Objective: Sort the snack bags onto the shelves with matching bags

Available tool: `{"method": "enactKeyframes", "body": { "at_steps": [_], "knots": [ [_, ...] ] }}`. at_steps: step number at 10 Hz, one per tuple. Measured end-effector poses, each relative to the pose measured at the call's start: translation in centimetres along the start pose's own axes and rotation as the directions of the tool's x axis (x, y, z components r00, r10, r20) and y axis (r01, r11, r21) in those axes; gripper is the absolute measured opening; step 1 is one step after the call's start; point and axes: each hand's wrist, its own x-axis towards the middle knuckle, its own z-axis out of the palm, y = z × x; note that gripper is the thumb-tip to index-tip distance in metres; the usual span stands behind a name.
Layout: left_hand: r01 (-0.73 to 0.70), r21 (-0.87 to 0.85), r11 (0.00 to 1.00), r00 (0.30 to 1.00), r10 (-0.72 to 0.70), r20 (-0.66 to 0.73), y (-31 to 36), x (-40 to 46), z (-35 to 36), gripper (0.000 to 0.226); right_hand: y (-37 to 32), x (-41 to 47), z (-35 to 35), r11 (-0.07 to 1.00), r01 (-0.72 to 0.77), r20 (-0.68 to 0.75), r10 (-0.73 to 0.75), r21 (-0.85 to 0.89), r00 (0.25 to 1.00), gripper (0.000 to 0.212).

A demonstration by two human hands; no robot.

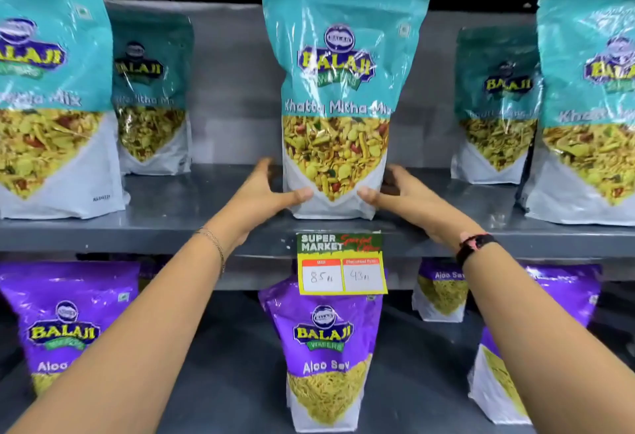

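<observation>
A teal Khatta Mitha Mix bag (338, 90) stands upright at the middle of the upper grey shelf (192, 224). My left hand (264, 193) grips its lower left side and my right hand (395, 193) grips its lower right side, thumbs on the front of the bag. More teal bags of the same kind stand on this shelf: one at the front left (51, 96), one behind it (153, 96), one at the back right (494, 107) and one at the far right (587, 107).
The lower shelf (237, 382) holds purple Aloo Sev bags: left (65, 323), centre (326, 358), back right (441, 292) and far right (508, 382). A yellow price tag (342, 263) hangs from the upper shelf's front edge. Gaps lie on either side of the held bag.
</observation>
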Motion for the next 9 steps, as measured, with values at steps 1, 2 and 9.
{"method": "enactKeyframes", "body": {
  "at_steps": [1,2,9],
  "knots": [
    [0.013,-0.103,0.995,0.997,-0.005,0.075,0.0,0.3,0.1,0.063,-0.3,0.4,0.5,0.999,-0.029,0.024,0.028,0.046,0.999,0.063],
    [-0.008,-0.142,0.990,0.999,0.015,0.046,0.0,-0.2,0.1,0.056,-0.1,0.3,0.4,0.998,-0.050,-0.010,0.051,0.042,0.999,0.064],
    [-0.094,-0.168,0.981,0.995,0.089,-0.039,-0.2,-1.2,0.0,0.054,-0.3,-1.4,-0.2,0.999,-0.045,-0.047,0.046,0.031,0.998,0.095]
  ]
}}
